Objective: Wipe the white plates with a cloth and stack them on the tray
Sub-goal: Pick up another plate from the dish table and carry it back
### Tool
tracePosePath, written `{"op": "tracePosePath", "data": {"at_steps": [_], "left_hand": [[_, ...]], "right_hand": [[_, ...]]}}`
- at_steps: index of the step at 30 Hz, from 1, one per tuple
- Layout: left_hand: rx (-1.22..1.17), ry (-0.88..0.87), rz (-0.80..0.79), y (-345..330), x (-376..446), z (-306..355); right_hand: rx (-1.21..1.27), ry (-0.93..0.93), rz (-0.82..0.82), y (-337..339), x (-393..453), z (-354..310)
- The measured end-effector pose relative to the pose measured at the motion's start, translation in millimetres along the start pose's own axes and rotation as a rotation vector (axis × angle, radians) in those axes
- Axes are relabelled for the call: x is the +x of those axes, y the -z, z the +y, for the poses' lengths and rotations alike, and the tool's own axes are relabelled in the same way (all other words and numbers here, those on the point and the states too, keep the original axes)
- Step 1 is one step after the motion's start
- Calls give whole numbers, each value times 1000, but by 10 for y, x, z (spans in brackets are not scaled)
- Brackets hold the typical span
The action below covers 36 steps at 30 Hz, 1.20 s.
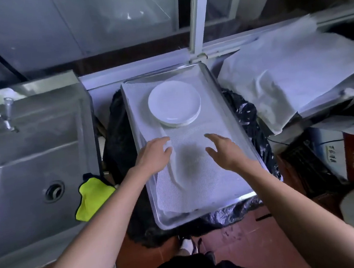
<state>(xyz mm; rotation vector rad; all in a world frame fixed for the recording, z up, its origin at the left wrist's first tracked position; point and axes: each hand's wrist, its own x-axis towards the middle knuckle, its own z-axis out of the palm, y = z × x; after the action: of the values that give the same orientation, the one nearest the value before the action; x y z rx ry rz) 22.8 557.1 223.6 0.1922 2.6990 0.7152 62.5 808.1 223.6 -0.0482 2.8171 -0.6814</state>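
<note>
Unreadable print on the cardboard box (336, 160)

Tray (222, 98): brushed metal, dull sheen, lined with white textured mesh cloth (199, 188). Plates (174, 104): glossy white ceramic, smooth. Sink (33, 166): matt stainless steel. Microfibre cloth (92, 199): yellow-green, fuzzy. Floor (237, 241): red-brown tile.

A steel sink (33, 166) with a tap (6, 117) stands at the left. Glass panels (94, 22) in a pale window frame (197, 16) run behind. Reddish floor tiles (244, 242) lie below. Cardboard boxes (349, 159), perhaps, crowd the right, in dim bluish light.
</note>
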Motion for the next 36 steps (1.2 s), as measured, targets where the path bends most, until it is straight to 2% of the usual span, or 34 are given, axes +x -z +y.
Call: {"op": "tracePosePath", "data": {"at_steps": [5, 8, 14, 18, 24, 30, 36], "left_hand": [[-491, 118, 211, 190, 574, -103], [-643, 154, 294, 270, 852, -140], [-927, 343, 387, 254, 1370, -178], [-1049, 390, 471, 176, 1681, -150], [-1153, 400, 439, 48, 1912, -88], [-1249, 445, 491, -88, 1947, -30], [-1336, 391, 554, -104, 1912, 74]], "right_hand": [[167, -82, 101, 167, 595, -20], [259, -153, 151, 191, 866, -9], [419, -221, 209, 140, 1422, 11], [562, -263, 266, 63, 1844, 59], [858, -352, 273, -101, 2255, 75], [994, -339, 312, -256, 2302, 40], [1074, -402, 355, -259, 2304, -34]]}}
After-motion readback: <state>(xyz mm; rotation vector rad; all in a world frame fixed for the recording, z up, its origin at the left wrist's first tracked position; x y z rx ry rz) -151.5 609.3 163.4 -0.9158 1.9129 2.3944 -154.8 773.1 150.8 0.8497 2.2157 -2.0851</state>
